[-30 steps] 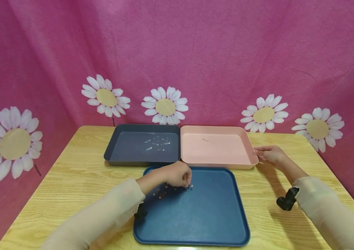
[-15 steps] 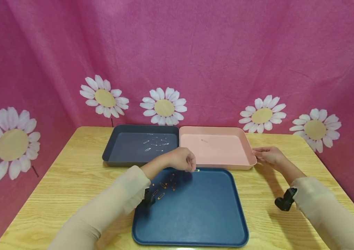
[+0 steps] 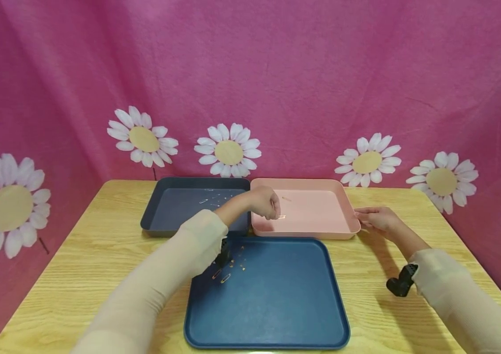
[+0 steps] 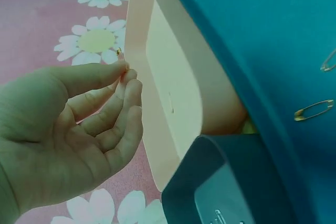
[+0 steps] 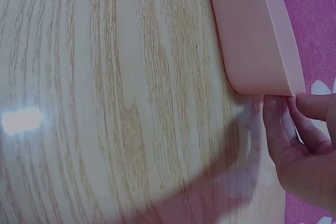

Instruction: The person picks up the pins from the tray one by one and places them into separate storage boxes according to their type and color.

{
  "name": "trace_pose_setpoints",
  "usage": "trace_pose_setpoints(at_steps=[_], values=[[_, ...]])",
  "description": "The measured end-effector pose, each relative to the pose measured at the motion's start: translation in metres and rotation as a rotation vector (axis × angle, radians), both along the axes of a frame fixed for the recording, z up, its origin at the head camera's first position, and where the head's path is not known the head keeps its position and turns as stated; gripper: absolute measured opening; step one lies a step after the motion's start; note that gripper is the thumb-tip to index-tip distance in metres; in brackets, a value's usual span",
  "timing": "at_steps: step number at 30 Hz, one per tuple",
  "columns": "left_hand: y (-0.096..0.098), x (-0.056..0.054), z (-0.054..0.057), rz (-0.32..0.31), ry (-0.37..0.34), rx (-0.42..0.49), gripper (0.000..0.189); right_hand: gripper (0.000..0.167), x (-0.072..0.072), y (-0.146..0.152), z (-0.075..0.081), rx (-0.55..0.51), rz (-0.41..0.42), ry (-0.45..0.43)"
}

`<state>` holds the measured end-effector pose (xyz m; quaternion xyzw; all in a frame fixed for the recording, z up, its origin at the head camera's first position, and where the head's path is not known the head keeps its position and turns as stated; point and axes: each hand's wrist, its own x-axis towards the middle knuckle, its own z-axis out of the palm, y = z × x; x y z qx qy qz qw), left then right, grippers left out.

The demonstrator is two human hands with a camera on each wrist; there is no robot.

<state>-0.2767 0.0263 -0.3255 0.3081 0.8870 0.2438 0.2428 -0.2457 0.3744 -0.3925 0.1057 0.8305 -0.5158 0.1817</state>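
Observation:
Over the pink tray (image 3: 312,234), my left hand (image 3: 262,202) pinches a gold safety pin (image 3: 281,217) between thumb and fingertips. The left wrist view shows the pin's end (image 4: 119,52) poking past the thumb. Another gold safety pin (image 3: 286,199) lies on the pink tray's floor. At that tray's right end, my right hand (image 3: 378,219) holds the rim. Seen from the right wrist, its thumb is at the rim's edge and its fingers (image 5: 275,121) are against the outer wall. Several gold safety pins (image 3: 225,278) lie in the blue tray (image 3: 277,309), partly behind my left wrist.
A dark grey tray (image 3: 157,231) stands against the pink tray's left side, with several silver safety pins (image 3: 203,201) in it, partly hidden by my left arm. All three trays are on a wooden table (image 3: 82,246). A pink flowered curtain (image 3: 294,88) hangs behind.
My left hand has lifted the gold safety pin from the blue tray and moved forward over the pink tray. The right hand stays at the pink tray's end.

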Motion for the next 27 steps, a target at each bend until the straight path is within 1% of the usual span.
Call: trace_pose_setpoints(at_steps=[3, 5, 7, 9, 11, 12, 14, 15, 16, 18, 19, 20, 21, 23, 25, 26, 27], values=[[0.01, -0.011, 0.003, 0.0, 0.02, -0.082, 0.012, 0.06, -0.001, 0.003, -0.002, -0.014, -0.006, -0.008], [0.017, -0.024, 0.0, -0.005, 0.034, -0.138, 0.014, 0.06, 0.0, 0.005, -0.002, -0.016, -0.007, -0.013], [0.026, -0.03, 0.005, 0.022, 0.051, -0.182, 0.013, 0.06, 0.0, 0.006, -0.001, -0.017, -0.002, -0.014], [0.035, -0.058, -0.013, 0.029, 0.037, -0.17, 0.011, 0.061, 0.001, 0.005, -0.001, -0.024, -0.003, -0.013], [0.043, -0.075, -0.021, 0.057, 0.038, -0.193, 0.01, 0.061, 0.0, 0.005, -0.001, -0.029, -0.003, -0.008], [0.046, -0.08, -0.021, 0.063, 0.048, -0.216, 0.011, 0.062, 0.0, 0.004, 0.0, -0.032, -0.001, -0.006], [0.053, -0.096, -0.03, 0.065, 0.058, -0.264, 0.015, 0.061, 0.001, 0.004, -0.001, -0.039, -0.008, -0.001], [0.055, -0.091, -0.023, 0.087, 0.061, -0.297, 0.016, 0.06, 0.001, 0.004, -0.001, -0.04, -0.011, 0.002], [0.058, -0.087, -0.016, 0.099, 0.082, -0.345, 0.018, 0.06, 0.001, 0.004, -0.001, -0.043, -0.013, 0.005], [0.06, -0.083, -0.01, 0.127, 0.115, -0.393, 0.019, 0.059, 0.001, 0.003, -0.001, -0.062, -0.023, 0.01], [0.06, -0.082, -0.008, 0.153, 0.128, -0.406, 0.018, 0.058, 0.001, 0.002, 0.0, -0.072, -0.026, 0.013], [0.06, -0.081, -0.007, 0.186, 0.12, -0.401, 0.015, 0.059, 0.001, 0.002, 0.0, -0.075, -0.023, 0.016], [0.059, -0.081, -0.007, 0.208, 0.123, -0.402, 0.012, 0.057, 0.001, 0.001, 0.001, -0.081, -0.03, 0.016], [0.059, -0.083, -0.01, 0.25, 0.119, -0.391, 0.008, 0.056, 0.001, -0.001, 0.002, -0.09, -0.035, 0.016], [0.059, -0.085, -0.014, 0.273, 0.109, -0.376, 0.01, 0.055, 0.001, -0.001, 0.002, -0.075, -0.034, 0.016], [0.058, -0.086, -0.015, 0.275, 0.099, -0.371, 0.009, 0.054, 0.002, 0.0, 0.003, -0.066, -0.038, 0.016], [0.058, -0.087, -0.017, 0.259, 0.112, -0.38, 0.006, 0.054, 0.002, 0.0, 0.003, -0.065, -0.046, 0.017]])
